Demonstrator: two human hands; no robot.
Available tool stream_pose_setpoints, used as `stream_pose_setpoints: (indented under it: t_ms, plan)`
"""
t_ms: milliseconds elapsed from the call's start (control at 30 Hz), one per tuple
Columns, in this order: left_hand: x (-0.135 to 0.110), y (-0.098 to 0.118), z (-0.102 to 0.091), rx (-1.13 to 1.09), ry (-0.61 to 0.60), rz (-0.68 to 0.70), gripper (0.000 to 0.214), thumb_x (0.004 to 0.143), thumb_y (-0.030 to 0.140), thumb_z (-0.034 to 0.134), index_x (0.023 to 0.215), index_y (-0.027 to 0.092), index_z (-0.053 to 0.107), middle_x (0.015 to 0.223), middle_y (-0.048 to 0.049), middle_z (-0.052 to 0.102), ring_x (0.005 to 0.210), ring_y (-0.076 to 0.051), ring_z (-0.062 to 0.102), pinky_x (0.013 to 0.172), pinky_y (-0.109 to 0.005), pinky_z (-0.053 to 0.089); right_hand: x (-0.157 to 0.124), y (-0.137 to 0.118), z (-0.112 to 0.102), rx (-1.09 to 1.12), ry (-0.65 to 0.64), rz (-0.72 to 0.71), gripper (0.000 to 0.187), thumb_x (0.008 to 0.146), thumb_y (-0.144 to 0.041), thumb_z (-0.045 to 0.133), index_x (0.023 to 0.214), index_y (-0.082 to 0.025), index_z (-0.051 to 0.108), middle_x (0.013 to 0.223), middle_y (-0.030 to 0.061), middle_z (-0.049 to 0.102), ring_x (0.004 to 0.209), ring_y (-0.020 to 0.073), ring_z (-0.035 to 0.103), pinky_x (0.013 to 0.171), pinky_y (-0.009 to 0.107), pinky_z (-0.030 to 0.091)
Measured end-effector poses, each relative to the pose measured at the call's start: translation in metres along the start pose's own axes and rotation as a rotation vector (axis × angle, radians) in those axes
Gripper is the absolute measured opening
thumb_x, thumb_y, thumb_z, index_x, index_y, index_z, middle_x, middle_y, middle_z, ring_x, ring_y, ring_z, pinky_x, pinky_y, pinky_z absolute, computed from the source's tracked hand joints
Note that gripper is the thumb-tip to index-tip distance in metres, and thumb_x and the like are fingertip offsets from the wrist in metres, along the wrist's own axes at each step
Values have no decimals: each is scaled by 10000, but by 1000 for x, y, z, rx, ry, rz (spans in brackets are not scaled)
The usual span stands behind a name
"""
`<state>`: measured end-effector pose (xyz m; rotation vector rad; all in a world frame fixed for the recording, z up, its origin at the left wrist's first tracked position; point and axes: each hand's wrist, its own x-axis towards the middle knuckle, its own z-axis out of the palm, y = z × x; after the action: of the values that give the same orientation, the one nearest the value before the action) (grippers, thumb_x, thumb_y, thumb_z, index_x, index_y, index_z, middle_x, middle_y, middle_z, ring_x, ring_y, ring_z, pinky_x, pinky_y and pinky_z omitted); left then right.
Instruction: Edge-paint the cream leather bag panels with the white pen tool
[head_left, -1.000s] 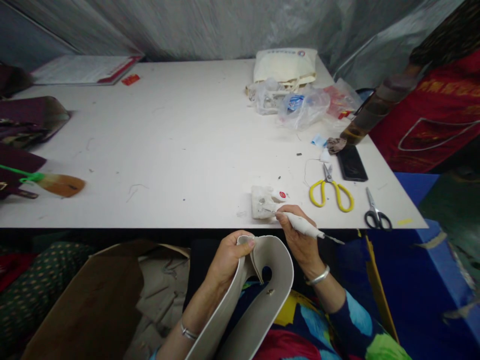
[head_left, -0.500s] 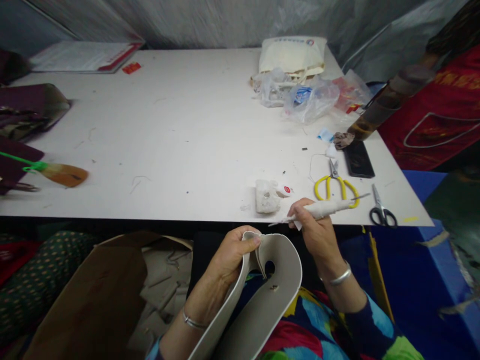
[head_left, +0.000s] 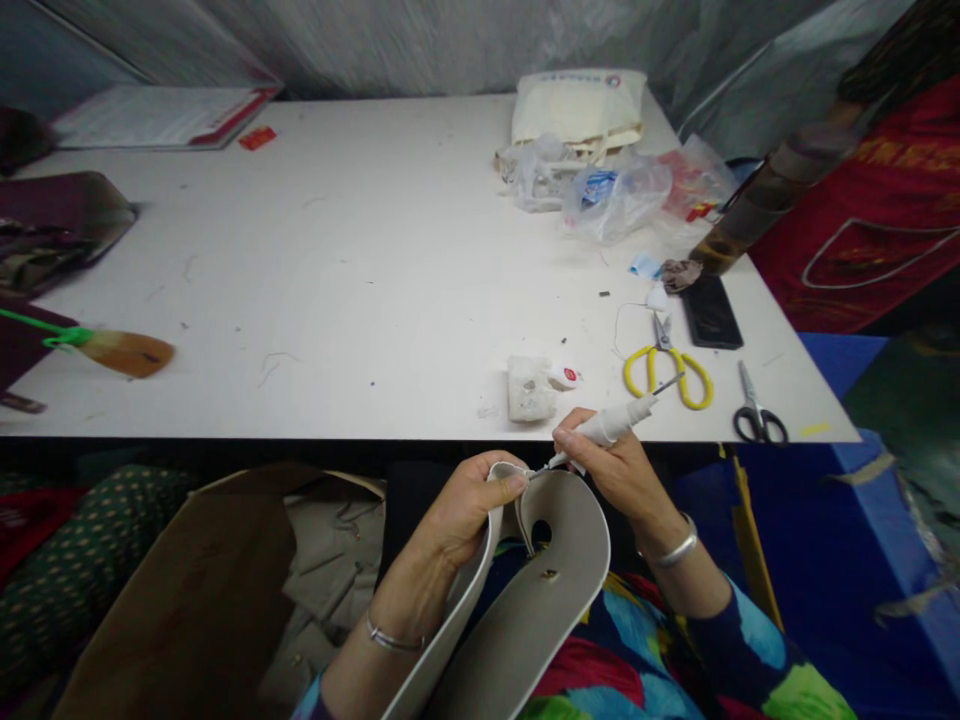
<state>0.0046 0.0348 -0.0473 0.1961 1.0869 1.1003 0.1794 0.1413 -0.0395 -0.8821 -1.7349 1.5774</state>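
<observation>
My left hand point(head_left: 469, 505) is closed round the top edge of a pale grey leather piece point(head_left: 525, 600) that curves over my lap. My right hand point(head_left: 611, 470) pinches a thin white-handled tool point(head_left: 607, 430), and its tip touches the leather's edge beside my left thumb. Just beyond my hands, near the front edge of the white table point(head_left: 360, 260), sits a small white block point(head_left: 529, 388) with a little white-and-red item point(head_left: 564, 376) next to it.
Yellow-handled scissors point(head_left: 667, 368), black-handled scissors point(head_left: 754, 410), a black phone point(head_left: 709, 312) and plastic bags point(head_left: 615, 195) lie at the right. A brown brush with a green handle point(head_left: 112, 350) and dark bags point(head_left: 60, 215) lie at the left. A brown bag point(head_left: 187, 590) sits by my lap.
My right hand drew the tool back from the white block on the table and brought its tip down to the leather's edge. My left hand kept its hold.
</observation>
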Motion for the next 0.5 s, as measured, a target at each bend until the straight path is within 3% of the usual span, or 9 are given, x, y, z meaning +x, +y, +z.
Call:
stream_pose_setpoints:
  t_ms: [333, 433, 500]
  plan:
    - [0, -4, 7, -4, 66, 34, 435, 573, 379, 959, 792, 150, 660, 643, 13, 623, 571, -121, 533, 607, -263, 384, 1, -6, 5, -45, 12, -23, 298, 973, -421, 646, 771, -203, 636, 665, -31, 565, 608, 126, 499, 602, 271, 418]
    - [0, -4, 6, -18, 73, 31, 443, 546, 370, 959, 770, 153, 646, 626, 17, 612, 561, -121, 524, 597, -262, 378, -3, -7, 0, -97, -67, -57, 269, 968, -409, 670, 780, -218, 652, 707, -15, 600, 651, 146, 540, 617, 284, 438]
    - [1, -4, 5, -30, 63, 16, 449, 527, 372, 959, 755, 151, 643, 616, 15, 604, 550, -119, 513, 580, -261, 371, -7, -8, -4, -226, -168, -170, 261, 984, -401, 659, 784, -233, 667, 740, 5, 633, 685, 165, 558, 651, 308, 450]
